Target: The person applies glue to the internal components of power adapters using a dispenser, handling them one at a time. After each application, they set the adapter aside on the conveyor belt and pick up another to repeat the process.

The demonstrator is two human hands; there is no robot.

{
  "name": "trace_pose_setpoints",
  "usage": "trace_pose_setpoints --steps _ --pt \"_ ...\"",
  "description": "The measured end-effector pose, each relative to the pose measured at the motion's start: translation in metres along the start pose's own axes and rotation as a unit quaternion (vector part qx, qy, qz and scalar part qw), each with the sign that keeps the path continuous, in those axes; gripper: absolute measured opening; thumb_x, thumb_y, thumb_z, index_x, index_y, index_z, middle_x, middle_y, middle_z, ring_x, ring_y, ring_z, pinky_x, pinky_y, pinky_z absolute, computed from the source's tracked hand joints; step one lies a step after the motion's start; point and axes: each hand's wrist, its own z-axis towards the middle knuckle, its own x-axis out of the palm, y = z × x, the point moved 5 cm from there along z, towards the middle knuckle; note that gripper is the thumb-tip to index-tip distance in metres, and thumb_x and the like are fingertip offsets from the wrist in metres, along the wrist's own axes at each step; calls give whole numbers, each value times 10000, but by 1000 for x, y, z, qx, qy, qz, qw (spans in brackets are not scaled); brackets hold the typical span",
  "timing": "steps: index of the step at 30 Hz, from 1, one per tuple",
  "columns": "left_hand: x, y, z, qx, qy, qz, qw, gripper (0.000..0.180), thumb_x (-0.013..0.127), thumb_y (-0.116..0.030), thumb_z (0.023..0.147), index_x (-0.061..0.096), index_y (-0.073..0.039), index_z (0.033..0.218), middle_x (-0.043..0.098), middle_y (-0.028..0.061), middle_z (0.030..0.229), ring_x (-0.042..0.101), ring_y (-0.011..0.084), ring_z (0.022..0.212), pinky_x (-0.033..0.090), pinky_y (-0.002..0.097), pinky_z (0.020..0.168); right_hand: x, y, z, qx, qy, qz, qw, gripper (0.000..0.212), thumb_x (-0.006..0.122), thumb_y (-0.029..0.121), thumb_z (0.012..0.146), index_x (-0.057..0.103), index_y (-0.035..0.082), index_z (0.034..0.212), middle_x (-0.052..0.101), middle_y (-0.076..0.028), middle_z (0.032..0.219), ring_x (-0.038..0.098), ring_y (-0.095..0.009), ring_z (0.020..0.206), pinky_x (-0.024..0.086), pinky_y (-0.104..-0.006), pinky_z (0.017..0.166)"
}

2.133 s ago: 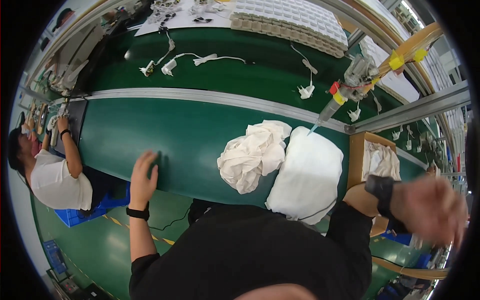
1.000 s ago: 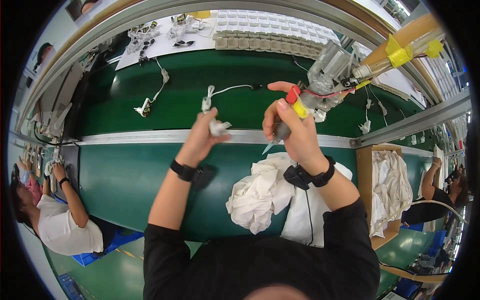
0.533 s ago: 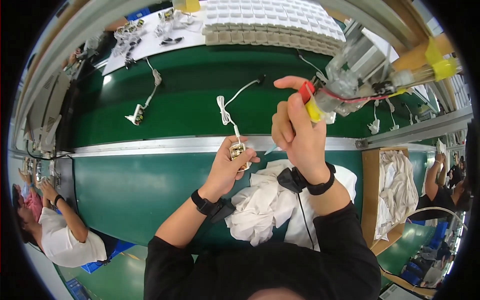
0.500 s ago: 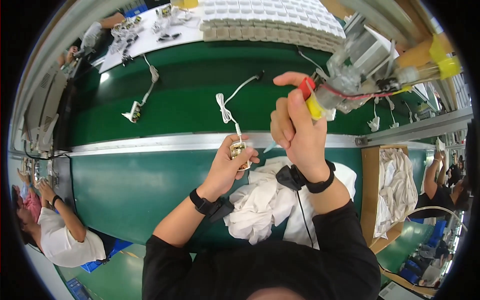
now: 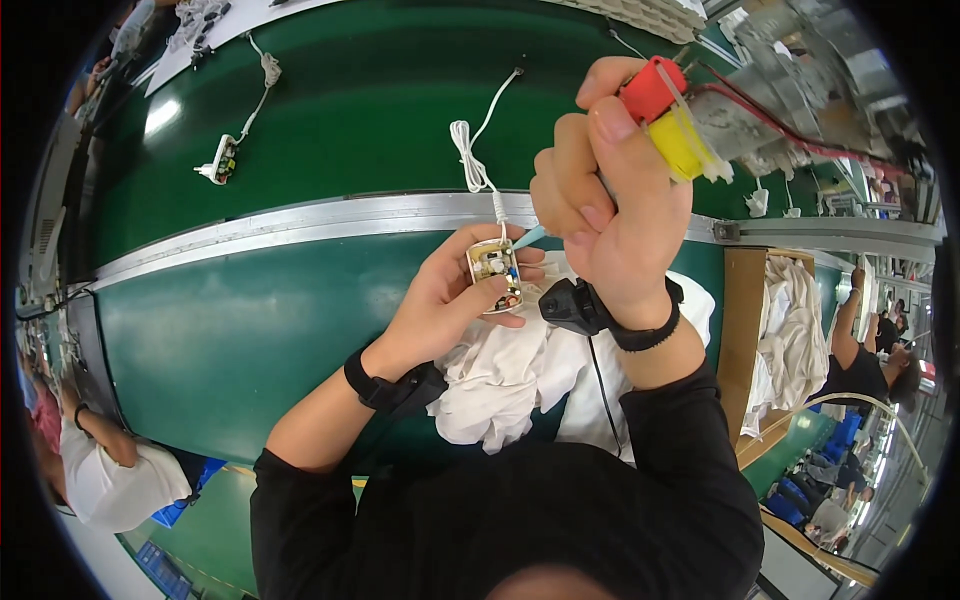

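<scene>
My left hand (image 5: 445, 290) holds an opened power adapter (image 5: 495, 275), its circuit board facing up in a white half-shell. From the adapter's far end a white cable (image 5: 467, 155) runs in a bundled loop onto the green belt. My right hand (image 5: 625, 190) is raised and closed around a tool with a red part (image 5: 652, 90) and a yellow-wrapped part (image 5: 678, 145). A pale blue pointed tip (image 5: 530, 237) shows below that hand, close to the adapter's far edge; its link to the tool is hidden by my fingers.
A crumpled white cloth (image 5: 510, 380) lies under my forearms. Another adapter with its cable (image 5: 220, 160) rests on the belt at the left. A cardboard box (image 5: 742, 340) of white cloth stands at the right. Metal rail (image 5: 330, 220) crosses the bench. Other people sit at both sides.
The view has shifted and the scene looks closer. The adapter in my left hand has come right up to the pale blue tip. Both hands keep their holds.
</scene>
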Motion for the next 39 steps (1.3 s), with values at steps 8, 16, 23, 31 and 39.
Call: trace_pose_setpoints --steps 8,16,23,31,39 --pt "-4 1 -1 -1 3 -1 1000 401 470 -9 893 368 -55 1278 540 118 1196 547 189 1090 554 305 764 0 -5 -2 13 -28 48 998 181 415 250 932 424 75 975 278 32 453 221 -57 344 184 -230 344" --pt "-2 -1 -1 9 19 8 1000 400 472 -12 891 368 -63 1274 538 121 1205 545 199 1099 554 304 759 1 -6 0 18 -19 36 999 175 408 254 932 423 83 966 271 32 454 217 -59 343 185 -227 346" --pt "-2 -1 -2 12 26 7 1000 410 472 -15 892 360 -69 1282 534 126 1214 543 205 1104 552 307 763 -1 -6 -1 22 -31 40 998 186 394 253 937 422 72 967 268 36 455 217 -56 343 186 -226 347" --pt "-4 1 -1 -1 18 6 1000 415 467 -10 889 366 -66 1287 537 133 1206 544 207 1103 554 314 765 5 1 -1 28 -14 40 999 213 390 267 942 422 62 991 269 36 451 220 -56 339 189 -225 347" --pt "-15 -13 -2 30 -48 -52 997 405 422 -4 884 381 -47 1285 545 147 1190 548 216 1102 561 330 776 11 5 -10 63 -20 12 998 240 393 303 947 404 69 997 277 28 448 230 -61 336 199 -226 348"
